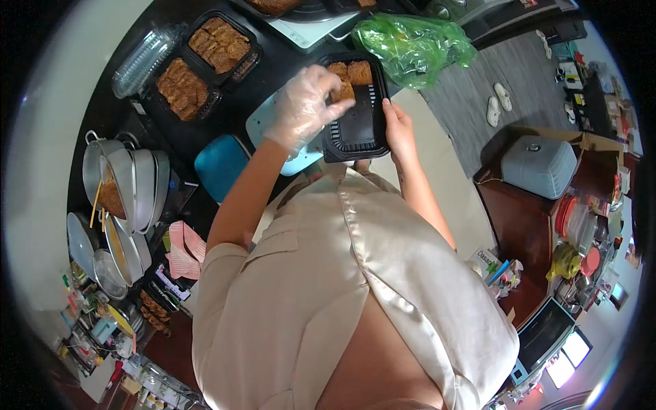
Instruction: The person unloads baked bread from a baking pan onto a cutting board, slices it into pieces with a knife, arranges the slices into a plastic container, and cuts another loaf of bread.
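Observation:
My left hand (309,108), in a clear plastic glove, reaches over a black plastic food tray (359,130). Its thumb and fingers are closed around a brown, crumbly-looking food piece (343,91) inside the tray. Two more brown pieces (359,73) lie at the tray's far end, while the near part shows bare black plastic. My bare right hand (399,128) grips the tray's right edge, thumb on the rim and fingers out of sight beneath. The exact kind of food cannot be made out.
Two filled black trays (220,46) with a clear lid (145,61) stand at the far left. A green plastic bag (413,48) lies beyond my tray. Metal pans and bowls (140,188) are stacked at left. A blue chopping board or mat (222,167) lies near my left arm.

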A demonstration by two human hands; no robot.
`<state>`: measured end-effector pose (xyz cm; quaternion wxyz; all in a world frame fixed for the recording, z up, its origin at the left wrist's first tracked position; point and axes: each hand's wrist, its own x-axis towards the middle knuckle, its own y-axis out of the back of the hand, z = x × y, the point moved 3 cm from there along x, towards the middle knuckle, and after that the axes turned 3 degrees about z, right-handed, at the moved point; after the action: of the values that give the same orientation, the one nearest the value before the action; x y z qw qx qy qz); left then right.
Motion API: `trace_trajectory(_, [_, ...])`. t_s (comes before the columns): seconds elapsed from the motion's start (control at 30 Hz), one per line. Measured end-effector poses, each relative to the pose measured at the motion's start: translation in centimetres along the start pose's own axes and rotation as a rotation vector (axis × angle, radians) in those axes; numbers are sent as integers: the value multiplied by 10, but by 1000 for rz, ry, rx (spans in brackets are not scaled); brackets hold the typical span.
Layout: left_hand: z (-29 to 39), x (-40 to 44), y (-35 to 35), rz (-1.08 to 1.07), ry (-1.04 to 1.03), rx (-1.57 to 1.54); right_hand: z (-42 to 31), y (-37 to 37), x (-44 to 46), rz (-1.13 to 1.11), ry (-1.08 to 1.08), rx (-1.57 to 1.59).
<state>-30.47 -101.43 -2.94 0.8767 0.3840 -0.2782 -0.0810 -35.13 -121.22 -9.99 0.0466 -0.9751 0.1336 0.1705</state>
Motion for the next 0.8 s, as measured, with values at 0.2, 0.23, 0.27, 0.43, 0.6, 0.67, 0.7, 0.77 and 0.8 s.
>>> trace_trajectory(0.2, [-2,3,-2,-46,-17,182,0,-1,2,-39,-5,-19])
trace_trajectory(0.23, [-4,2,-2,-52,-11,184,0,-2,2,-33,-13,-24])
trace_trajectory(0.27, [-6,1,-1,-58,-4,187,0,-2,3,-29,-20,-30])
trace_trajectory(0.43, [-56,-20,48,186,345,119,4,6,11,-42,11,-50])
trace_trajectory(0.6, [-115,-70,28,-151,575,84,2,24,19,6,12,-35])
trace_trajectory(0.67, [-113,-74,12,-145,637,92,11,33,25,15,16,-65])
trace_trajectory(0.7, [-111,-70,5,-169,636,116,13,35,27,19,5,-58])
trace_trajectory(0.77, [-103,-66,-6,-158,690,105,13,36,27,21,-3,-55])
trace_trajectory(0.8, [-101,-65,-8,-151,740,95,11,33,25,28,-2,-74])
